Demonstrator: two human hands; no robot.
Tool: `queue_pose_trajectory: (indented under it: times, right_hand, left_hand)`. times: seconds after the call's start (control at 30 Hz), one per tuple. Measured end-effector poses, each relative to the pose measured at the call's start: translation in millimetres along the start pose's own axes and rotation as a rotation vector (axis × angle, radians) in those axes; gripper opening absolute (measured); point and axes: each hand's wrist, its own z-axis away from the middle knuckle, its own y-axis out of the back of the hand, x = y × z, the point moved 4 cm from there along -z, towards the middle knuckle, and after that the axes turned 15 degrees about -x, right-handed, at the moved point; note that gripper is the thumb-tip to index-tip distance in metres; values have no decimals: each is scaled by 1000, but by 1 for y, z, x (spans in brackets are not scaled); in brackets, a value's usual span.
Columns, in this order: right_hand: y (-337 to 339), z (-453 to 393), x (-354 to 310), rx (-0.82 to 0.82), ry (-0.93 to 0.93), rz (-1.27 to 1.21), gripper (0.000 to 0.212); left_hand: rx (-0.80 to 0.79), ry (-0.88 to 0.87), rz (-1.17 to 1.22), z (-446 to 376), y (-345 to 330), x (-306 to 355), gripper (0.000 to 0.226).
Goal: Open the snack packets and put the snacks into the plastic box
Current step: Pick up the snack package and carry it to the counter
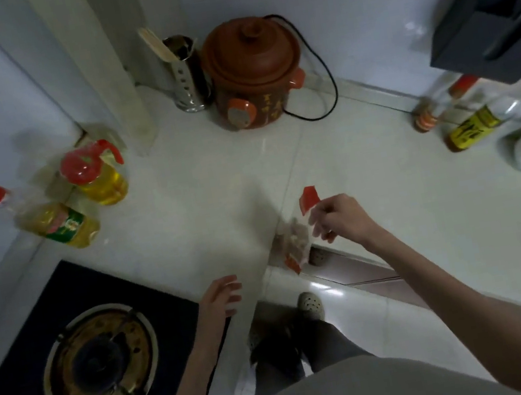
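Nearest the camera, the left hand hovered empty with fingers loosely spread over the counter edge, while the right hand pinched the snack packet by its upper edge, dangling it just past that edge. With no plastic box in view, a careless tear could probably have spilled snacks onto the floor, since nothing supported the packet from below. It looked clear and crinkled with red ends, pale brownish pieces blurred inside.
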Motion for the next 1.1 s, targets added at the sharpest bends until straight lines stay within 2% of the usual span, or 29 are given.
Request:
queue_pose_trajectory:
  times: [0.13, 0.33, 0.57, 0.77, 0.97, 1.1]
  right_hand:
    - [23, 39, 40, 154, -17, 43, 22]
    - [38, 87, 87, 268, -50, 185, 18]
    - [56, 147, 157, 378, -142, 96, 19]
    - [39, 209, 267, 385, -277, 40, 13]
    - [-11, 276, 376, 316, -463, -75, 14]
    - [-48, 325, 440, 277, -595, -170, 21]
  left_hand:
    - [-51, 67, -77, 2, -9, -14, 21]
    - [-76, 147, -162, 15, -16, -37, 21]
    - [-168, 212, -281, 8, -60, -42, 27]
    - [-242, 233, -485, 18, -126, -54, 28]
    - [-242, 292, -575, 34, -191, -82, 29]
    - [-312, 271, -705, 39, -233, -96, 26]
